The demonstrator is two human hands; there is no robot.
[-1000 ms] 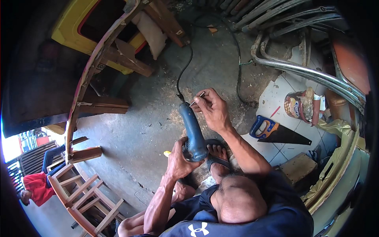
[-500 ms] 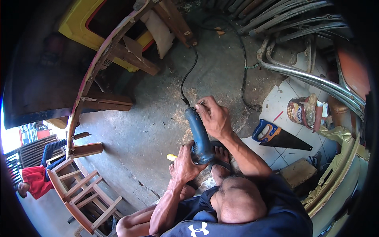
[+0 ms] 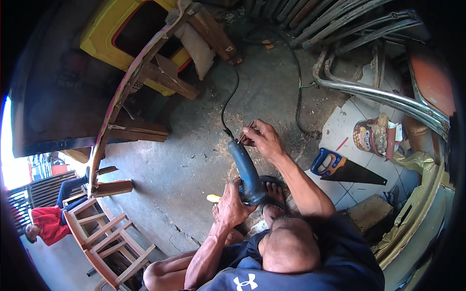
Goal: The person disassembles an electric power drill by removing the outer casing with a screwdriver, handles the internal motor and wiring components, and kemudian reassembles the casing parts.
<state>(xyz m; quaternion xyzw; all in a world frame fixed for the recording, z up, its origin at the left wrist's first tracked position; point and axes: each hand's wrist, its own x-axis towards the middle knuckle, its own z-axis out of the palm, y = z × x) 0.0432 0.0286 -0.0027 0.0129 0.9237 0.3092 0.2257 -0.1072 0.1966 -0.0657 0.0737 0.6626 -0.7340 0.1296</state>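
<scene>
From my end: L hand (image 3: 235, 201) wrapped round lower end of blue power tool (image 3: 246, 167), held over concrete floor (image 3: 179, 167). R hand (image 3: 266, 140), apart from L, pinches thin rod (image 3: 242, 137) by the tool's cord end; can't tell if tip touches. Chg vs 0.5 s ago: rod shows more, fingers hid it. Prob. same step, work's still at that end.

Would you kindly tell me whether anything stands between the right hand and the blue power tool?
Nothing visible blocks the right hand; it is beside the cord end of the blue power tool, with only the thin rod it holds angled toward it.
</scene>
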